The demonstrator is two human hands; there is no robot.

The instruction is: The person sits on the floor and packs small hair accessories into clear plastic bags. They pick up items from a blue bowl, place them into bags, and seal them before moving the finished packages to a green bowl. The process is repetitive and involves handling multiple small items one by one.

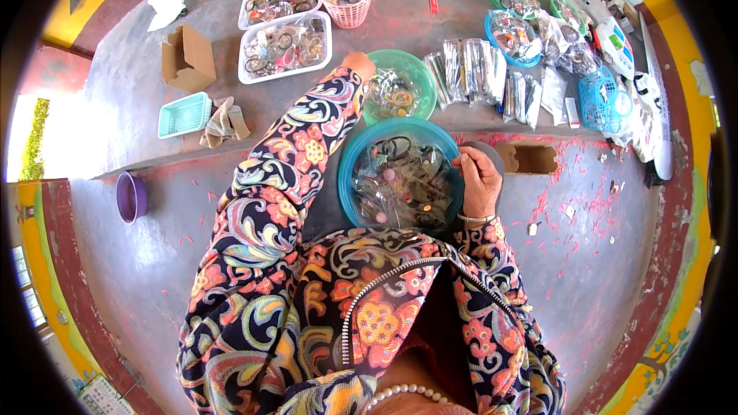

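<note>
My left hand (358, 65) is stretched forward, its fingers curled at the left rim of a translucent green basin (426, 77). Bagged small items lie in that basin, among them rings of pale beads or bands. Closer to my body is a blue basin (347, 155), filled with clear packets (403, 184) that hold dark bands and small round pieces. The thumb and fingers of my right hand (480, 180) are closed on its right rim. Part of the left hand's fingers is hidden from view.
Two white trays (247, 69) of bagged accessories and a pink basket (350, 14) stand ahead. Rows of packets (473, 69), blue and green basins (492, 37) and a blue basket (603, 104) are at right. A cardboard box (188, 61) and purple bucket (132, 198) are left.
</note>
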